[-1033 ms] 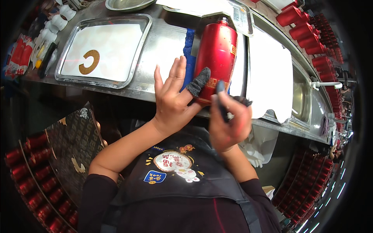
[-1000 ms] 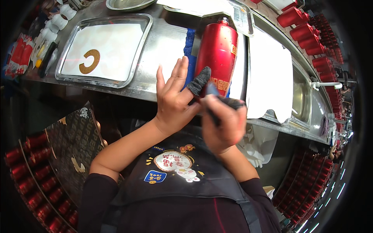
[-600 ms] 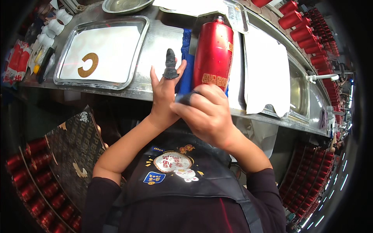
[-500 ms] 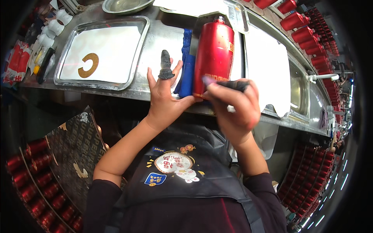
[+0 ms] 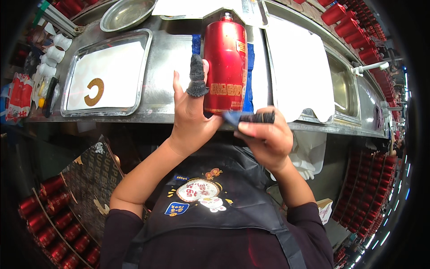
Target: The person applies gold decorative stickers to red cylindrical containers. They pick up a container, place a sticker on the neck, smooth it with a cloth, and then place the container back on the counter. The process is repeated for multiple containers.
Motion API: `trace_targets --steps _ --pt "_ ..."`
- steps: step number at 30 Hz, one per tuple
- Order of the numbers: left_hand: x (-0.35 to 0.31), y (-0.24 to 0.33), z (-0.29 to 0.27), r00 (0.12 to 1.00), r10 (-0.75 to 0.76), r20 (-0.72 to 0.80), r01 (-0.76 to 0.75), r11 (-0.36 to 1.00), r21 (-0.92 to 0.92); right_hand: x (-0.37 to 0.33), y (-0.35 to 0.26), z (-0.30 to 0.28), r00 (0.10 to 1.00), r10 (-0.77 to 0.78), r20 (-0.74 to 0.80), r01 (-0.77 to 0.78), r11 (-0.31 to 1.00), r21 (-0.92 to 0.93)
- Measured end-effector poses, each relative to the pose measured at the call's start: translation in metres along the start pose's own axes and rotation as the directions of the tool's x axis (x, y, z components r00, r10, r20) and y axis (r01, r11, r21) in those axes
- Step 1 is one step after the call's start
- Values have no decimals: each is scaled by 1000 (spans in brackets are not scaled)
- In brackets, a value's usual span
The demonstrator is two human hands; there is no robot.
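Observation:
A glossy red bottle (image 5: 226, 62) with gold lettering lies with its neck pointing away, on blue cloth (image 5: 250, 78). Against its left side and near its base rests my left hand (image 5: 191, 116), fingers stretched apart, the thumb by the bottom edge. A dark knitted finger sleeve covers one of its fingers. Just right of the bottle's base, my right hand (image 5: 268, 139) is closed in a pinch on a small blue-grey piece (image 5: 231, 118). Motion blur hides exactly what that piece is. Another dark sleeve wraps a finger of this hand.
To the left stands a metal tray (image 5: 144, 67) with white paper and a gold C-shaped piece (image 5: 94, 92). A metal bowl (image 5: 127, 15) sits behind it. White sheeting (image 5: 300, 67) covers the right side, beside a sink (image 5: 342, 92). Red bottles (image 5: 365, 193) fill racks around.
My right hand has moved from the bottle's lower side down past its base. The bottle's gold lettering now faces up more, so it has turned. The whole view has shifted slightly.

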State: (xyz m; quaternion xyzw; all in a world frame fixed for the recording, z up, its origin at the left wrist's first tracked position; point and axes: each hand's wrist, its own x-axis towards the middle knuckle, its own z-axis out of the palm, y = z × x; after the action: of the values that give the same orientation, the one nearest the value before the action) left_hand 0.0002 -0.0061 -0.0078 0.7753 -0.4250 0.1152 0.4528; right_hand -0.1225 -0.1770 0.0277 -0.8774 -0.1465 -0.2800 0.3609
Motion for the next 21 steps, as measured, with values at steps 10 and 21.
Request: trace_targets --steps 10,21 --pt "-4 6 -5 961 -250 118 267 951 -157 124 127 12 965 137 -223 -105 983 152" --pt "-2 5 -9 985 -115 129 111 993 35 131 54 -1 989 -121 -83 118 992 -40"
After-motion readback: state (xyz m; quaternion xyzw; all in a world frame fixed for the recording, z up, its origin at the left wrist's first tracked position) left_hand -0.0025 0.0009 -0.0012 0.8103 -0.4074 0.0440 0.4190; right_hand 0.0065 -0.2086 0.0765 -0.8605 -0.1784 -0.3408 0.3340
